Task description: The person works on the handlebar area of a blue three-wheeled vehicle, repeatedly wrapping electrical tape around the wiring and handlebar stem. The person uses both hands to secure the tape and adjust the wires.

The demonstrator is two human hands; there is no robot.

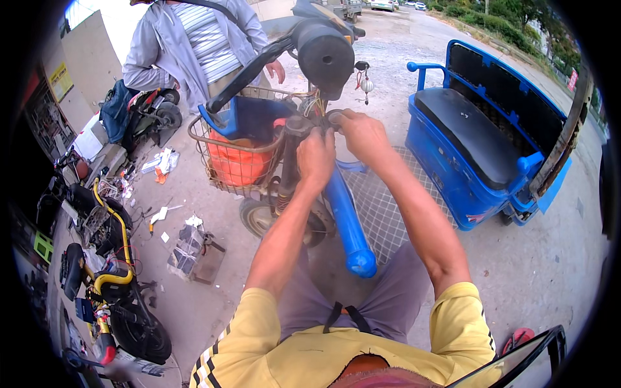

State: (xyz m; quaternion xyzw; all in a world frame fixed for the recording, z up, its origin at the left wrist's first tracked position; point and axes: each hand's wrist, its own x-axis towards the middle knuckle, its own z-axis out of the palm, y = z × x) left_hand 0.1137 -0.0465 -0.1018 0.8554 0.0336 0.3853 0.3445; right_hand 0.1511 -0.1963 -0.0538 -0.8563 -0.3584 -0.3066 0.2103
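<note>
Both my hands work close together at the steering head of a blue electric tricycle [352, 226]. My left hand [315, 157] is closed, its fingertips pinched beside the upright fork tube [291, 158]; what they hold is hidden. My right hand [364, 134] is closed too, thumb and fingers on a small round dark part [334, 117] at the top of the steering head. Thin coloured wires [314, 103] come out just beyond my fingers. Above them, the black headlight housing [325, 55] is tilted over with the handlebar. A key bunch [365, 84] dangles to its right.
A wire basket [202, 145] with an orange bag [239, 165] sits left of the fork. The blue bench seat [469, 129] stands at the right. Another person [194, 45] stands beyond the basket. Left lie a yellow-framed scooter [119, 246], a small stand [210, 262] and scattered scraps.
</note>
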